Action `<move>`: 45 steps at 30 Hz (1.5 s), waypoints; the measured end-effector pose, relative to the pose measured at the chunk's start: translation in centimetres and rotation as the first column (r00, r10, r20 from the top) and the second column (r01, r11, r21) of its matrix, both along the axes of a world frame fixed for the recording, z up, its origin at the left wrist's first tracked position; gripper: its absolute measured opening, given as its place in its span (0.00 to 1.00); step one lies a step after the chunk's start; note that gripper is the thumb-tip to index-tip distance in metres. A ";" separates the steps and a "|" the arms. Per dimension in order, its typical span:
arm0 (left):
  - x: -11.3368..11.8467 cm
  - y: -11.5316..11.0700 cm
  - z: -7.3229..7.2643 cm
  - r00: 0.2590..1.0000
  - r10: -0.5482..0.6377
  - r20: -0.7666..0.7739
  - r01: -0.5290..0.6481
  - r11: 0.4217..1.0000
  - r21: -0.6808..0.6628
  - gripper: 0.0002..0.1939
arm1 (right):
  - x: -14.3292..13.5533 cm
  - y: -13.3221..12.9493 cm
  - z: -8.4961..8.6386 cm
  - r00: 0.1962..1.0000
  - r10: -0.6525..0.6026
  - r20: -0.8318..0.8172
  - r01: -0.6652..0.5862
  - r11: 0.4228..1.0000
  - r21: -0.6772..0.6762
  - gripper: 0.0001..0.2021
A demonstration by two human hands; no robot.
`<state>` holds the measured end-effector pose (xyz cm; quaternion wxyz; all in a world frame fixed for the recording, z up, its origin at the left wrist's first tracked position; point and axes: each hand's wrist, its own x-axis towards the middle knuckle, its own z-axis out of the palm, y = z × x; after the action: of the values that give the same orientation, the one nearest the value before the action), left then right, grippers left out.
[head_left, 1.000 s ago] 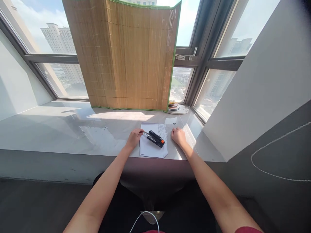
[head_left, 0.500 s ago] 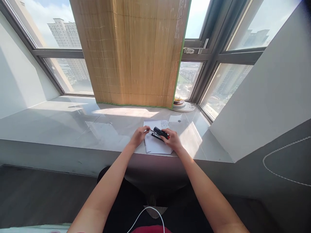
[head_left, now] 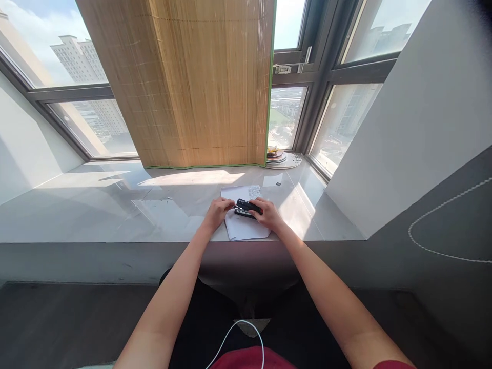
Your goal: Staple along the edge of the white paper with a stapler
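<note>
A black stapler [head_left: 248, 206] is spread apart over sheets of white paper, a silver metal part showing between its two black halves. My right hand [head_left: 266, 212] is closed around its right end. At the opposite end, the fingertips of my left hand [head_left: 220, 211] are pinched together on the silver part; anything smaller between them is hidden. The white paper [head_left: 248, 230] lies under the stapler and both hands, with small dark print near its upper right corner.
Small grey pieces [head_left: 278, 184] lie on the sill [head_left: 184, 205] beyond the paper. Stacked plates [head_left: 282, 160] stand in the window corner. A bamboo blind [head_left: 207, 92] hangs down to the back of the sill. A white cable [head_left: 242, 322] loops near my lap.
The stapler has turned closer to level, and my left hand is nearer to it, so less of the silver part shows. The camera view has shifted and tilted slightly.
</note>
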<state>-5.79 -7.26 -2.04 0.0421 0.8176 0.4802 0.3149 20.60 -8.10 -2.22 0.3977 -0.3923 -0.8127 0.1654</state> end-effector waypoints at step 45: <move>0.3 -0.7 -0.1 0.998 -0.016 0.058 0.014 0.999 0.033 0.07 | 0.2 0.1 -0.1 1.000 0.000 0.005 0.000 1.000 -0.015 0.13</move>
<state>-5.45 -7.94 -2.15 0.0452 0.8121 0.4676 0.3460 20.83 -7.96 -2.33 0.3927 -0.3955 -0.8126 0.1704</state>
